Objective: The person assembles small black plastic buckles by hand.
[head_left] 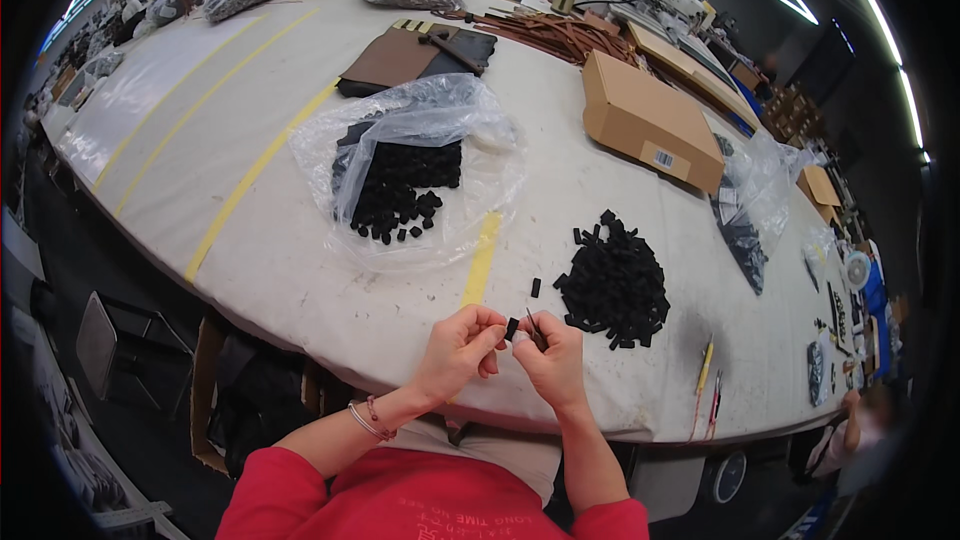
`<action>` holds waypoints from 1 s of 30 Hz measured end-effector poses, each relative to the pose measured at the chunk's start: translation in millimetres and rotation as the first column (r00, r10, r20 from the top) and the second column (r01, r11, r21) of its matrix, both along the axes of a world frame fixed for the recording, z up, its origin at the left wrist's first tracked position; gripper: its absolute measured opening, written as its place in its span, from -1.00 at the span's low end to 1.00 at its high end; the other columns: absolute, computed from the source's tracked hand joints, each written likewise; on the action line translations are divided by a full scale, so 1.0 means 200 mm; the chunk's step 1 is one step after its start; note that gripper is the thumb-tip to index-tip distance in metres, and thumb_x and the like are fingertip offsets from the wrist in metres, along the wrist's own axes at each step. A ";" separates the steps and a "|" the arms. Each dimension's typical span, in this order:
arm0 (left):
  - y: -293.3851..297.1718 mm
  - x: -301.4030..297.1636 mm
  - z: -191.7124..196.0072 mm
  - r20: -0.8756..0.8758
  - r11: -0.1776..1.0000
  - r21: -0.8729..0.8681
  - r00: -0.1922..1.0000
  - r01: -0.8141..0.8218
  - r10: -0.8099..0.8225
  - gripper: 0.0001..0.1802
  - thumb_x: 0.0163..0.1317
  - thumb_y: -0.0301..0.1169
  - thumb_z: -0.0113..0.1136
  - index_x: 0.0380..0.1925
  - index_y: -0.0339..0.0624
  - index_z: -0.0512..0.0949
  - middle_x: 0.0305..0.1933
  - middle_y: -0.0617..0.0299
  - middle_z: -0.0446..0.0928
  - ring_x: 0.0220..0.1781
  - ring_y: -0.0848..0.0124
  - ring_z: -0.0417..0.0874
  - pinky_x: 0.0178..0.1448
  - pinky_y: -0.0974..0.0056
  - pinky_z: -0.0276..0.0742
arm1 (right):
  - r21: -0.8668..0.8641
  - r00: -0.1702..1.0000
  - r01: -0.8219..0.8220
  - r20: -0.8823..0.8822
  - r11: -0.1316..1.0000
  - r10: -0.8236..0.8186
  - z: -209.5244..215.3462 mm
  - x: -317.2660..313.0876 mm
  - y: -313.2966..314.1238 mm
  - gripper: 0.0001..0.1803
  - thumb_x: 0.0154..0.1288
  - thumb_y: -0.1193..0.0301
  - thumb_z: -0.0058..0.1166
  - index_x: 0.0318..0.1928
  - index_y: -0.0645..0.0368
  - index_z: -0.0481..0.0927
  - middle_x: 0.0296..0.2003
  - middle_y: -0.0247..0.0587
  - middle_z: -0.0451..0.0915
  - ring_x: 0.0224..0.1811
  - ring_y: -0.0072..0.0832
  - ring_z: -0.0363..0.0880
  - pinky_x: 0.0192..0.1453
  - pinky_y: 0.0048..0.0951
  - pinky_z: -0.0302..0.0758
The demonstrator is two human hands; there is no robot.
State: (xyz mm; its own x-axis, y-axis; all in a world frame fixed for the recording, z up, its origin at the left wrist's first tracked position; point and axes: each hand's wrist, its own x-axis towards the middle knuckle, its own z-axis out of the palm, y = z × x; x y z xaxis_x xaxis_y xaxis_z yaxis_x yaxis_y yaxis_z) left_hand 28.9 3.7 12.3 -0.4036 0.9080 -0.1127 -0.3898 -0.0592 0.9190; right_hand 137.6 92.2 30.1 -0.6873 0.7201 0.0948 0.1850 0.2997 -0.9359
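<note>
Pinching a small black rectangular piece (pixel 511 328) between thumb and forefinger of the left hand (pixel 458 348), just above the near edge of the white cloth-covered tabletop (pixel 300 270), close to the body for a clear look. Gripped a thin dark pointed tool (pixel 533 328) in the closed fingers of the right hand (pixel 553 358), tip touching the piece, both hands pressed near each other, apparently for steadiness. Heaped just beyond the right hand: a loose pile of similar small black pieces (pixel 615 283), within easy reach; one stray black piece (pixel 535 287) beside it. Spilled from an open clear plastic bag (pixel 420 155) farther back: more black chunky bits (pixel 400 190). Lay closed well to the right: a flat brown cardboard box (pixel 648 120).
</note>
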 end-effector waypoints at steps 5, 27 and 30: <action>-0.01 0.02 -0.08 -0.569 0.973 0.202 0.794 -0.116 0.213 -0.97 0.14 -0.57 -0.03 -0.45 -0.28 0.40 -0.62 0.28 0.44 -0.69 0.61 0.42 -0.65 0.49 0.32 | 0.072 0.997 0.069 -0.023 0.995 -0.067 -0.01 -0.02 -0.03 -0.94 -0.07 0.58 -0.04 -0.57 0.34 0.40 -0.75 -0.52 0.26 -0.68 -0.82 0.09 -0.66 -0.68 0.04; -0.04 -0.02 -0.04 0.111 0.984 -0.002 0.978 0.180 -0.178 -0.94 0.14 -0.48 -0.02 -0.47 -0.22 0.35 -0.66 0.42 0.31 -0.75 0.69 0.24 -0.72 0.56 0.09 | 0.234 0.989 0.017 -0.147 0.972 0.018 -0.10 0.04 -0.02 -0.90 -0.12 0.53 0.06 -0.50 0.23 0.45 -0.67 -0.32 0.43 -0.75 -0.56 0.32 -0.71 -0.57 0.22; -0.04 -0.03 -0.02 0.006 0.970 0.031 0.970 0.243 -0.243 -0.95 0.12 -0.52 -0.03 -0.48 -0.23 0.35 -0.67 0.45 0.29 -0.70 0.73 0.22 -0.67 0.57 0.09 | -0.481 0.967 -0.142 -0.256 0.865 0.017 -0.04 0.05 0.02 -0.89 -0.03 0.52 0.02 -0.44 0.30 0.44 -0.63 -0.44 0.38 -0.71 -0.77 0.22 -0.71 -0.72 0.09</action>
